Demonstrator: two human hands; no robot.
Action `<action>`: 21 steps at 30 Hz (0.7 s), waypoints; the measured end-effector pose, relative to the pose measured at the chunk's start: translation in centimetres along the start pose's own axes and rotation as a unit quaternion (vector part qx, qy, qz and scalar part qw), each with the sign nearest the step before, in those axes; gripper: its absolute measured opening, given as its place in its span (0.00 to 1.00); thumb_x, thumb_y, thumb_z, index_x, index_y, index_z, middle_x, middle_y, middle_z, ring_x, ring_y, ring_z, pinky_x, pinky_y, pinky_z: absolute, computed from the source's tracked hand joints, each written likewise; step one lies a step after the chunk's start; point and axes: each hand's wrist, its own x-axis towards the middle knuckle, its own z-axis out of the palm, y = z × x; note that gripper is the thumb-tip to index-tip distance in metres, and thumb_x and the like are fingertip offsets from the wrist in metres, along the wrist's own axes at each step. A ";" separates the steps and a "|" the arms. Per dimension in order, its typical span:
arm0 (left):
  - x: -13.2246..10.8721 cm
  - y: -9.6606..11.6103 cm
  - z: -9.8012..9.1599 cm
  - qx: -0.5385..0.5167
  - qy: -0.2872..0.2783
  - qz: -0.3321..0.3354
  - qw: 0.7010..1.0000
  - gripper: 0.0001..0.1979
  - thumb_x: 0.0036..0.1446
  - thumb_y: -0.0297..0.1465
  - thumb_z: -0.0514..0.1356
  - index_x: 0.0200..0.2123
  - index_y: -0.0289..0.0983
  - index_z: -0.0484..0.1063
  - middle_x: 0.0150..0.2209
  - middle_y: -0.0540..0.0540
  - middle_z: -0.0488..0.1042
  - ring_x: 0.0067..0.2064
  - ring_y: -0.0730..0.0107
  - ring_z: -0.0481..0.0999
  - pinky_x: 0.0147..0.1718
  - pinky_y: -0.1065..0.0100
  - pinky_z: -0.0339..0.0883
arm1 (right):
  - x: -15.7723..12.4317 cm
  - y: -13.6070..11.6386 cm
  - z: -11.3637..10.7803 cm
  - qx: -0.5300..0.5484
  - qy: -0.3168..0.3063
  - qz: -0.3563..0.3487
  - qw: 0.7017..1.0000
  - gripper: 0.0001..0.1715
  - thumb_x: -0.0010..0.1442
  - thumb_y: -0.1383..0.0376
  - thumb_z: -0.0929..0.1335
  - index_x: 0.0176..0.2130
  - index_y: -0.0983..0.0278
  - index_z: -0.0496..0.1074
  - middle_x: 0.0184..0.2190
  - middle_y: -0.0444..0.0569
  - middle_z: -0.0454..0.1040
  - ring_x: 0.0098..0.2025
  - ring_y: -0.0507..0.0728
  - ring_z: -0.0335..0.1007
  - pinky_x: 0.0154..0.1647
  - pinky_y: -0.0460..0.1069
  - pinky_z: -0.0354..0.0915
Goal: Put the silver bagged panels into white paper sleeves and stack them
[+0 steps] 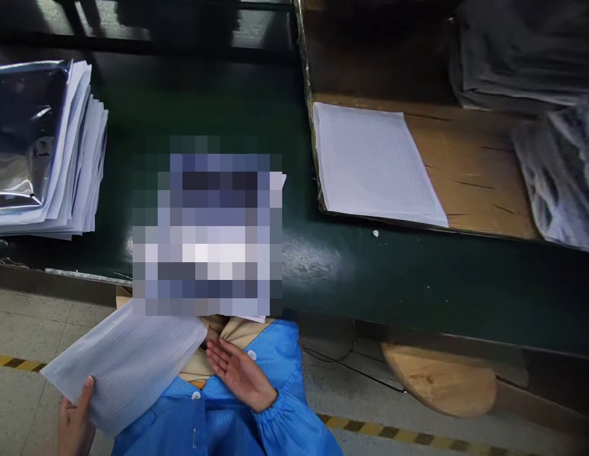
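Your left hand (pixel 76 421) is pinching the near corner of a translucent bag (pixel 126 364), thumb on top, so the grip is closed on the bag and nothing else. The bag is hanging out over your lap and the floor (pixel 19 329), not lying on the table (pixel 351 266). Your right hand (pixel 240 373) is lying open and flat against your blue coat (pixel 280 354), fingers spread, holding nothing (it is just beside the bag's far edge, not touching it that I can tell).

With only one corner pinched, the bag is likely drooping and could be slipping from your thumb or folding on itself; the thin film gives little to hold. Dropped, it would be landing on the floor.

Farther out, a stack of bags (pixel 61 158) is sitting at the left of the table, and a white sheet pile (pixel 375 164) is resting on a wooden board (pixel 475 171) at the right.
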 end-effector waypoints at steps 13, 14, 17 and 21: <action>-1.3 1.2 0.2 0.041 -0.016 0.095 0.994 0.24 0.38 0.49 0.63 0.35 0.39 0.69 0.38 0.37 0.77 0.51 0.40 0.70 0.51 0.50 0.64 | 2.3 3.5 1.0 0.000 0.036 -0.138 0.990 0.25 0.32 0.62 0.81 0.30 0.60 0.71 0.30 0.41 0.80 0.34 0.51 0.76 0.40 0.45 0.71; -1.6 1.6 0.3 0.039 -0.026 0.096 0.994 0.23 0.37 0.48 0.63 0.34 0.39 0.69 0.38 0.38 0.77 0.51 0.40 0.71 0.50 0.51 0.65 | 2.6 3.3 0.7 0.010 0.043 -0.151 0.987 0.24 0.33 0.62 0.80 0.30 0.59 0.71 0.31 0.41 0.80 0.36 0.52 0.76 0.41 0.46 0.71; -1.9 1.9 0.7 0.028 -0.043 0.082 0.995 0.22 0.37 0.47 0.64 0.34 0.39 0.70 0.37 0.39 0.78 0.49 0.42 0.73 0.48 0.54 0.68 | 3.9 3.0 -0.1 0.028 0.069 -0.181 0.981 0.19 0.39 0.59 0.78 0.31 0.58 0.71 0.33 0.42 0.79 0.38 0.54 0.76 0.42 0.48 0.72; -1.0 0.4 0.8 0.023 -0.018 0.058 0.998 0.25 0.41 0.49 0.64 0.38 0.37 0.70 0.36 0.39 0.78 0.50 0.42 0.73 0.49 0.50 0.67 | 5.1 3.5 -0.9 0.025 0.088 -0.192 0.977 0.15 0.40 0.60 0.76 0.31 0.59 0.72 0.34 0.45 0.78 0.40 0.56 0.75 0.43 0.50 0.72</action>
